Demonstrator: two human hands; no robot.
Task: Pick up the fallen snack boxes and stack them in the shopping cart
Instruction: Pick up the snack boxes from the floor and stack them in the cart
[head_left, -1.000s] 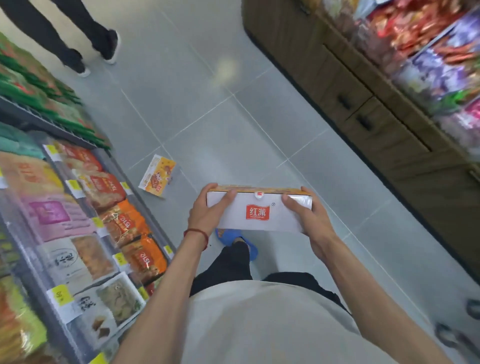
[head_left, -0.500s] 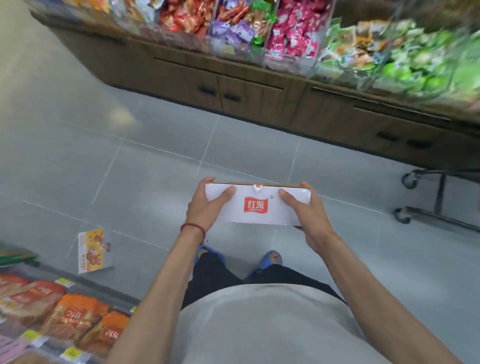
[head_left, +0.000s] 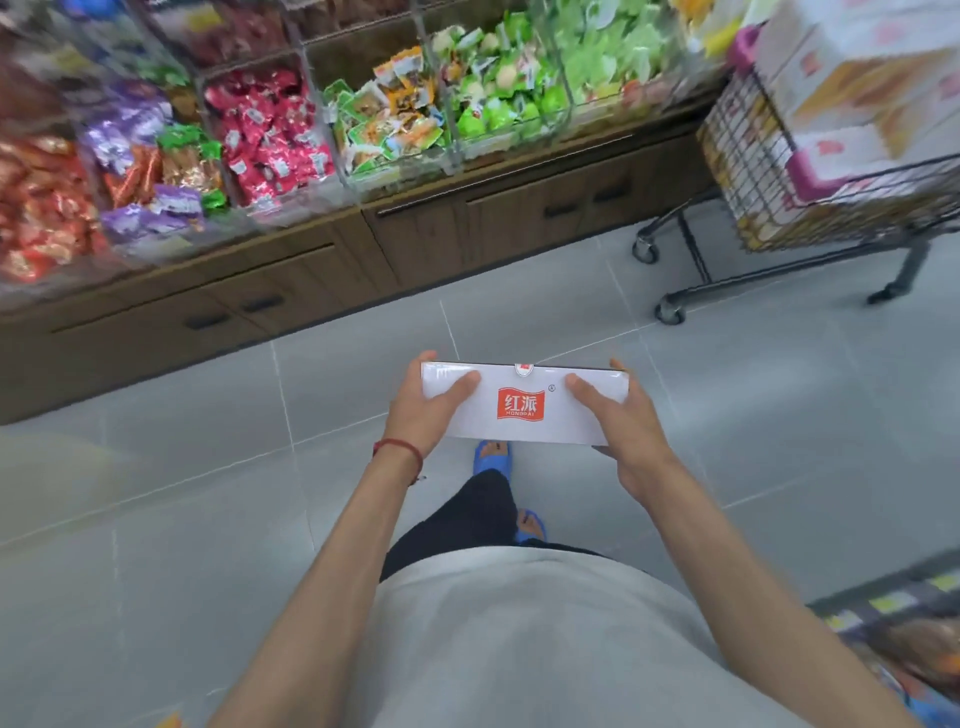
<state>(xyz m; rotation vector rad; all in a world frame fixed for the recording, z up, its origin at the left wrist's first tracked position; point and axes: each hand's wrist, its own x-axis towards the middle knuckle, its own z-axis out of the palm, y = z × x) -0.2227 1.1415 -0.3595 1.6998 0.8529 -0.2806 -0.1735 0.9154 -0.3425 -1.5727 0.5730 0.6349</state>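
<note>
Head view. The person held one white snack box (head_left: 524, 402) level in front of the body, above the grey tiled floor (head_left: 156, 467). The left hand (head_left: 423, 415) gripped the box's left end, thumb laid across the near white face and fingers wrapped behind the far edge, out of sight. The right hand (head_left: 626, 431) gripped the right end in the same fashion, thumb on the near face, remaining fingers under and behind the box. Both sets of fingers were closed on the box, not spread. A red logo (head_left: 521, 404) sat on the box face between the two thumbs, touching neither. A red cord (head_left: 399, 450) circled the left wrist.

The wire shopping cart (head_left: 753, 171) stood well beyond the right-hand fingers, up and to their right, apart from the held box. White and orange boxes (head_left: 852, 83) were piled in it above the rim; that area was blurred, so their exact arrangement could not be told. Beyond the left-hand fingers, clear bins of wrapped snacks (head_left: 270, 135) sat above brown cabinets (head_left: 291, 291). Blue sandals (head_left: 492, 457) showed below the box.
</note>
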